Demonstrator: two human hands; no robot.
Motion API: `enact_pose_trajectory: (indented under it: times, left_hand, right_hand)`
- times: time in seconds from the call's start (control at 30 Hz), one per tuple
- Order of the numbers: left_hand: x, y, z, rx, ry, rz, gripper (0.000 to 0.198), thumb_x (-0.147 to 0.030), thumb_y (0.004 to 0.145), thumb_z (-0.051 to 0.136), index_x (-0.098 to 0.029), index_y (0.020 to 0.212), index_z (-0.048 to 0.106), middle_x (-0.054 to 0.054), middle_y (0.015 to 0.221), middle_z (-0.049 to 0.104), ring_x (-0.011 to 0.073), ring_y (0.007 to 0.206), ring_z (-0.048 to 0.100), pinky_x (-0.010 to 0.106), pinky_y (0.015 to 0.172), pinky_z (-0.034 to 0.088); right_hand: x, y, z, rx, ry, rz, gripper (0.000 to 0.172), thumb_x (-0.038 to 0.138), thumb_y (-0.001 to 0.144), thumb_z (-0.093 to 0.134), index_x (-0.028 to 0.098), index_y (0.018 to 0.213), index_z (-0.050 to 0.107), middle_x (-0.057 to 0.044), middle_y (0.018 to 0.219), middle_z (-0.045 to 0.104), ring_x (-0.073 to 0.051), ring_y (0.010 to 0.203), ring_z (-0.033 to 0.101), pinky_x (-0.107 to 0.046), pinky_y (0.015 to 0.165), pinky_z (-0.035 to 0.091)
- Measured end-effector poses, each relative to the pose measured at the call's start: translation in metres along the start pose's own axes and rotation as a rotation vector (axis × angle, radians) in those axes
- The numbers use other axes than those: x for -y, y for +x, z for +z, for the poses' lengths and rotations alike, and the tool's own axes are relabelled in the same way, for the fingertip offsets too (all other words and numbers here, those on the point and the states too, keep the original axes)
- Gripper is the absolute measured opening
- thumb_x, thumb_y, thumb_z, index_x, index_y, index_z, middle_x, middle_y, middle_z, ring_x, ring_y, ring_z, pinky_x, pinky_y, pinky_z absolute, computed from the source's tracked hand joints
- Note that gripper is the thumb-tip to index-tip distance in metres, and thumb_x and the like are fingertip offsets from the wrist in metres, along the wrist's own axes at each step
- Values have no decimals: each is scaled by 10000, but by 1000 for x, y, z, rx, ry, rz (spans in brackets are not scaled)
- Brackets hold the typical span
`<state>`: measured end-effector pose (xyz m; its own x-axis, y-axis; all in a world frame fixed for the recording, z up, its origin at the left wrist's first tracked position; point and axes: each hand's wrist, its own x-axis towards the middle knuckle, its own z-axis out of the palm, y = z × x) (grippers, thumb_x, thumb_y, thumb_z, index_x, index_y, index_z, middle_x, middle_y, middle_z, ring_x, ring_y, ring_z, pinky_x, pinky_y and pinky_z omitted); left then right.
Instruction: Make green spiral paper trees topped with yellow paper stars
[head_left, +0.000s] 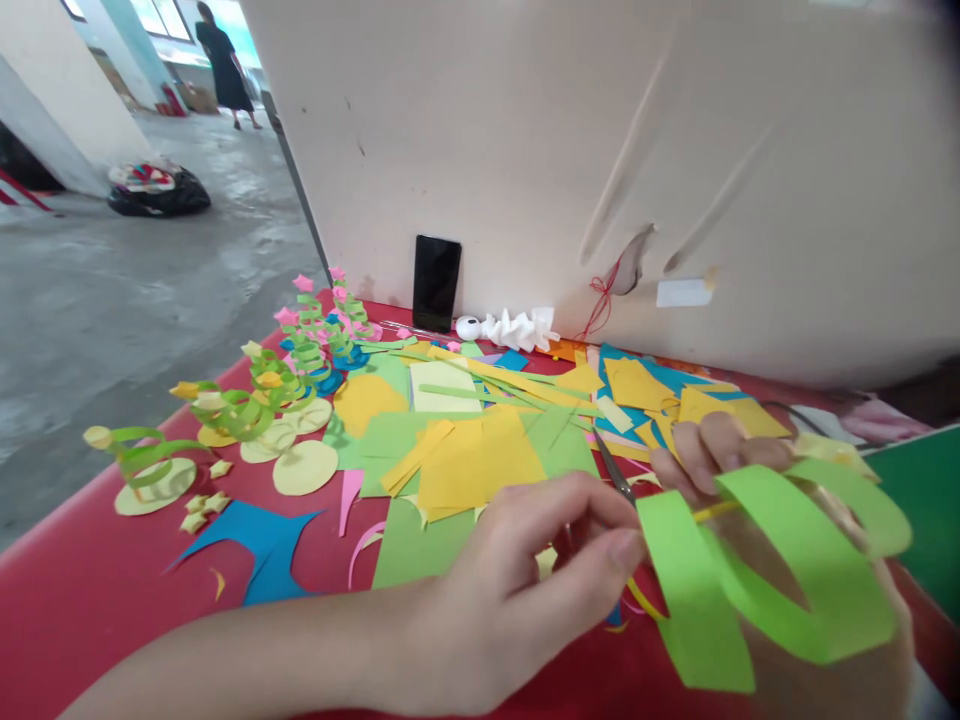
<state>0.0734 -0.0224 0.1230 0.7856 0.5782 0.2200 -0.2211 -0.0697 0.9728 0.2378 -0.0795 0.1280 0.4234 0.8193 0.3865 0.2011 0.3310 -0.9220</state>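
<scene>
My left hand (525, 590) is closed in a pinch, its fingertips beside the left edge of a wide curled strip of green paper (697, 600). A narrow yellow paper strip (646, 597) runs from under my left thumb behind the green curl and shows again near my right fingers. My right hand (709, 455) is curled behind the green paper spiral, which hides much of the palm. Pale yellow paper (832, 455) sits at the spiral's far end. Scissors (613, 465) lie just beyond my left fingertips, partly hidden.
Yellow sheets (480, 460), green sheets and blue offcuts (262, 550) cover the red table (82, 600). Paper spirals on round bases (304, 468) stand at left, near small folded stars (202, 510). A phone (436, 283) leans on the pale board (510, 130). A person (221, 65) stands far off.
</scene>
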Motion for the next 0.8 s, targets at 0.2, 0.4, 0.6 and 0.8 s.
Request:
enact_pose_trajectory:
  times: [0.2, 0.4, 0.6, 0.8]
  left_hand:
    - [0, 2, 0, 11, -7, 100, 257, -218, 902, 447, -125, 1026, 652, 103, 958, 688, 158, 852, 623, 239, 770, 483]
    - [2, 2, -2, 104, -21, 122, 296, -219, 941, 376, -171, 956, 668, 61, 915, 671, 139, 837, 601, 228, 782, 468]
    - [3, -1, -2, 70, 101, 109, 384, -350, 950, 347, -150, 874, 667, 63, 804, 634, 129, 719, 556, 222, 716, 472]
    - [1, 1, 1, 17, 104, 179, 378, -311, 947, 363, -106, 884, 675, 103, 803, 670, 140, 713, 600, 224, 692, 497]
  right_hand:
    - [5, -4, 0, -28, 321, 156, 192, 346, 737, 677, 239, 682, 528, 24, 700, 360, -112, 622, 437, -215, 496, 427]
    - [8, -7, 6, -49, 382, 234, 174, 324, 719, 700, 250, 691, 545, 30, 738, 447, -100, 619, 456, -212, 539, 446]
    - [6, -5, 6, -70, 374, 263, 173, 365, 702, 710, 256, 694, 575, 13, 766, 456, -108, 603, 456, -224, 472, 442]
    - [9, -5, 7, -38, 364, 279, 176, 379, 698, 713, 269, 686, 576, 13, 721, 453, -117, 559, 448, -249, 458, 422]
